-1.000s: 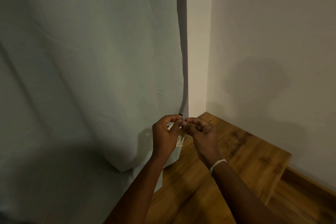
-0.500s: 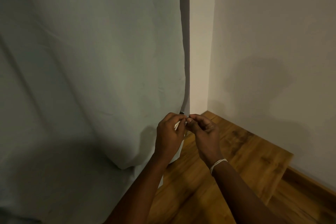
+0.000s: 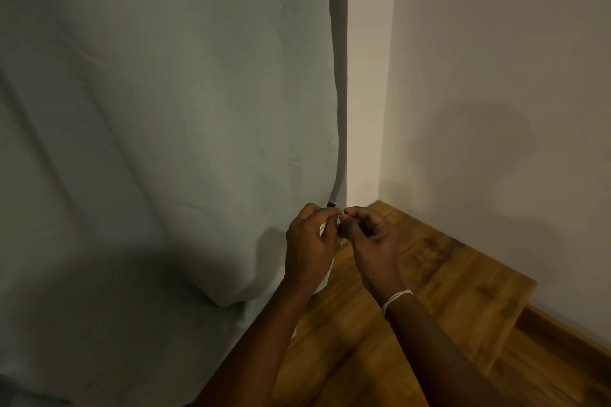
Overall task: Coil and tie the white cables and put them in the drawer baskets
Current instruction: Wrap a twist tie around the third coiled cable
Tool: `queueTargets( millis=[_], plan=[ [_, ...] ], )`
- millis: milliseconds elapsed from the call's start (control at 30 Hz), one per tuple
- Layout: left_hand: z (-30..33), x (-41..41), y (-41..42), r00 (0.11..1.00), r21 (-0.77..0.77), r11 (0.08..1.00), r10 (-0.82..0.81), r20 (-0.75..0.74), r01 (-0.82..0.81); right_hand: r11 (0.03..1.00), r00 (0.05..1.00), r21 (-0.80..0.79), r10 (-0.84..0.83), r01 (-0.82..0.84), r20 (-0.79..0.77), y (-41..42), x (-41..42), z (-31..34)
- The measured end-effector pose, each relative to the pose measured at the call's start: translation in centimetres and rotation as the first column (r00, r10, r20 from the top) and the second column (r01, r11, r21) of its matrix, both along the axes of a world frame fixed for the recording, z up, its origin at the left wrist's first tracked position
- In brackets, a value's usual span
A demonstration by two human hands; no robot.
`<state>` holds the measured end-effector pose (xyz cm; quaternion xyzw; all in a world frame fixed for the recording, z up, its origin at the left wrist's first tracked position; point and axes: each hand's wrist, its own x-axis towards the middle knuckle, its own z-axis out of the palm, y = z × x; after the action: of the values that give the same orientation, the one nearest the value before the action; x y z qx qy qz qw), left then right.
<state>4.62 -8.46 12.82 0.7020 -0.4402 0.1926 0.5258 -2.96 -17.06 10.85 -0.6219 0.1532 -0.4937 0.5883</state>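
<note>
over the floor's far corner, left hand (image 3: 309, 243) and right hand (image 3: 372, 236) pinch a barely visible white cable (image 3: 322, 227); the tie could slip, the coil springing loose.

Cloth sheet (image 3: 165, 142): pale grey-green fabric, matt, soft folds & creases, hangs loose w/ a rounded lower edge. Walls (image 3: 496, 76): painted plaster, matt, smooth, off-white. Floor (image 3: 429, 291): wood planks, warm brown, visible grain & dark knots, slight satin sheen. Skirting (image 3: 562, 334): same wood look, darker. Wristband (image 3: 395, 299) on right wrist: thin white thread or cord, twisted, matt. Small white bit (image 3: 322, 227) in left hand (image 3: 309, 248): smooth, pale, prob. plastic cable, mostly hidden by fingers.
</note>
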Motion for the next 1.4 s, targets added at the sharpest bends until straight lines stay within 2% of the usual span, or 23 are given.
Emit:
queueTargets(
  millis=[267,467,1000,1167,1400],
  plan=[
    [-0.5,0.3,0.0,1.000,0.010,1.000,0.025,-0.012,-0.024,1.000,1.000,-0.025,0.015,-0.015,-0.016,-0.2,0.0,-0.2],
    [-0.4,0.2,0.0,0.999,-0.017,1.000,0.020,-0.027,-0.021,0.999,0.999,0.032,0.031,-0.032,0.029,-0.1,-0.1,-0.2],
    [-0.3,0.4,0.1,0.999,0.013,0.999,0.041,0.028,-0.041,0.999,0.999,-0.005,0.045,-0.045,-0.012,-0.1,0.2,-0.2],
    [-0.7,0.6,0.3,0.999,0.015,0.999,0.042,0.019,-0.042,0.995,0.994,0.018,0.102,-0.101,-0.039,-0.3,0.2,-0.1],
    [-0.8,1.0,0.6,0.999,0.025,0.999,0.034,-0.008,-0.034,0.935,0.946,0.165,0.323,-0.313,-0.037,-1.8,-0.3,0.8]
  ],
)
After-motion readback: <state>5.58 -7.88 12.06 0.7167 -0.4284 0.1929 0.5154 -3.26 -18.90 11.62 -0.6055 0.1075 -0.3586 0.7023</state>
